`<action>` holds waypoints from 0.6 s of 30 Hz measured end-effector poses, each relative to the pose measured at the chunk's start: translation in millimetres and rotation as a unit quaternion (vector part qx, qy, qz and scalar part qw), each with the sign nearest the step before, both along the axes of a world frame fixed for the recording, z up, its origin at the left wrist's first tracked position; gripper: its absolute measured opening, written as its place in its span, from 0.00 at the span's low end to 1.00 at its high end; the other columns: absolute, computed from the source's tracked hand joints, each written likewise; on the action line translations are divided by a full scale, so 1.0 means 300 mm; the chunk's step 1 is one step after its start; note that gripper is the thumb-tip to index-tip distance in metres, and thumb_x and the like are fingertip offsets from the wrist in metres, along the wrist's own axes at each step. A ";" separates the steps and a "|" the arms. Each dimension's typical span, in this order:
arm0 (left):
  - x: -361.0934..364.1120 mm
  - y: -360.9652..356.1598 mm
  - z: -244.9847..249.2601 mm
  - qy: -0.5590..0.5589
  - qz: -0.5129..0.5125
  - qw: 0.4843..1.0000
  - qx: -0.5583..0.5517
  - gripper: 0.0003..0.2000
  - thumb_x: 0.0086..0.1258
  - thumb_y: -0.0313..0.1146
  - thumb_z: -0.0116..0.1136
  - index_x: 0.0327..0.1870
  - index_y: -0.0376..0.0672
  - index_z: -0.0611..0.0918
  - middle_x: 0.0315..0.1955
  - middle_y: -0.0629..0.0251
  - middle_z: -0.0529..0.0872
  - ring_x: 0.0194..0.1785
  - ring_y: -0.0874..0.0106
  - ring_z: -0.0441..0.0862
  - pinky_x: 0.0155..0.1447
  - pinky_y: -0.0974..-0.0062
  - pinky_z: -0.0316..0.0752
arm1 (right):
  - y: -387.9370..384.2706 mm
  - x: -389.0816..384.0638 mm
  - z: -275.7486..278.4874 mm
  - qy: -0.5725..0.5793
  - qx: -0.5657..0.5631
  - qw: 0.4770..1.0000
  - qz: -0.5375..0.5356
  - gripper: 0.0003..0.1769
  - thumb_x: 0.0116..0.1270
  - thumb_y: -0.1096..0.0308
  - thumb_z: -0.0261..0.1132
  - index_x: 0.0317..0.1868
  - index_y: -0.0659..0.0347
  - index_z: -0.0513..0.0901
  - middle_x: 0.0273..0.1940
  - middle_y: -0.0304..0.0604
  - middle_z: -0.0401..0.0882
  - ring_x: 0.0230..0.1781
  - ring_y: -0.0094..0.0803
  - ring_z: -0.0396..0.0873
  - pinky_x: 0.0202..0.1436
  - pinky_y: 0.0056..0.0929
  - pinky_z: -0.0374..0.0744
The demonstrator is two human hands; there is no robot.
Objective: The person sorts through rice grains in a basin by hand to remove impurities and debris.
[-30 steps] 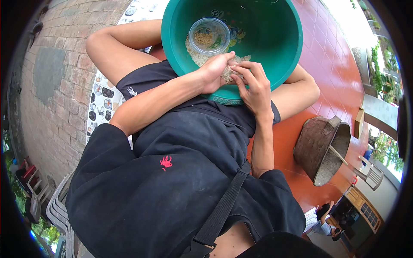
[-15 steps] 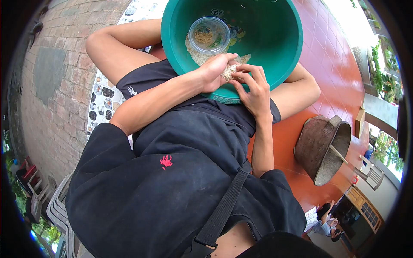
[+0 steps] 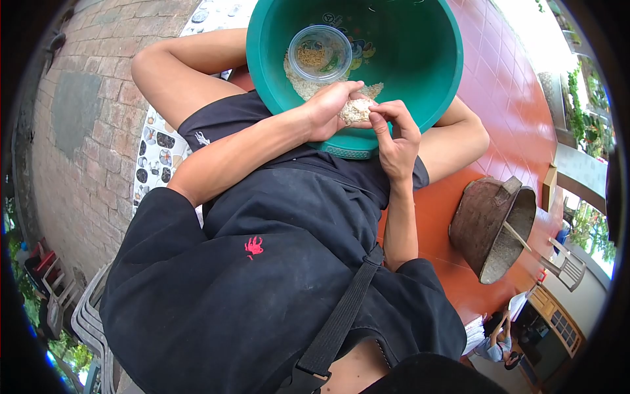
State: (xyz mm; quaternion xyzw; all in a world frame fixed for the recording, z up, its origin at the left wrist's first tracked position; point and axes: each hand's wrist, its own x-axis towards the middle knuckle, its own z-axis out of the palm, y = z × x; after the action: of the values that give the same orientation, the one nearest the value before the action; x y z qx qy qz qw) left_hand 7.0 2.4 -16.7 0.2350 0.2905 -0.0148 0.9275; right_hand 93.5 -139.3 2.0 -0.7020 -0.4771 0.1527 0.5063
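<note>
My left hand [image 3: 326, 108] is palm up and cupped over the near rim of a green plastic basin [image 3: 410, 59] on my lap. It holds a small heap of whitish rice grains [image 3: 355, 111]. My right hand [image 3: 396, 134] is at the heap's right edge, thumb and forefinger pinched together. Whatever lies between those fingertips is too small to make out. Beyond my left hand, more rice [image 3: 303, 87] spreads over the basin's bottom. A clear round plastic container [image 3: 338, 60] stands on it, with yellowish-brown husk-like grains [image 3: 312, 56] inside.
A large brown vessel [image 3: 482, 223] with a stick in it lies tilted on the red tiled floor [image 3: 426, 230] to my right. Brick paving [image 3: 92, 131] is on my left, with stacked chairs [image 3: 92, 322] behind. Another person [image 3: 495, 345] holds something white at the lower right.
My right hand has drawn back slightly to the right and its fingers have curled in, leaving more of the rice heap visible. The other person has raised a white object.
</note>
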 end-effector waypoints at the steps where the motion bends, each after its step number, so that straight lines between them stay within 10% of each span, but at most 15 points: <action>1: 0.001 -0.001 -0.001 0.004 0.004 1.000 0.005 0.21 0.84 0.40 0.36 0.50 0.28 0.74 0.45 0.51 0.83 0.47 0.63 0.86 0.53 0.64 0.87 | 0.005 -0.011 0.001 0.119 0.045 0.992 0.000 0.04 0.68 0.77 0.68 0.43 0.66 0.84 0.39 0.41 0.80 0.40 0.27 0.81 0.43 0.25 0.84; 18: -0.001 -0.001 0.001 -0.004 -0.006 1.000 0.016 0.22 0.83 0.40 0.34 0.51 0.24 0.74 0.43 0.46 0.85 0.45 0.57 0.88 0.53 0.65 0.86 | -0.026 0.036 -0.046 0.352 0.054 0.934 -0.003 0.10 0.74 0.73 0.63 0.51 0.69 0.82 0.45 0.43 0.85 0.45 0.28 0.85 0.47 0.23 0.83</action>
State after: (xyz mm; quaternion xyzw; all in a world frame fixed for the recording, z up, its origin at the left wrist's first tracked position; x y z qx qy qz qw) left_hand 6.7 2.0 -16.5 0.2513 0.2854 -0.0146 0.9248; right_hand 104.2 -147.1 -11.9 -0.5761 -0.2737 0.3630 0.6793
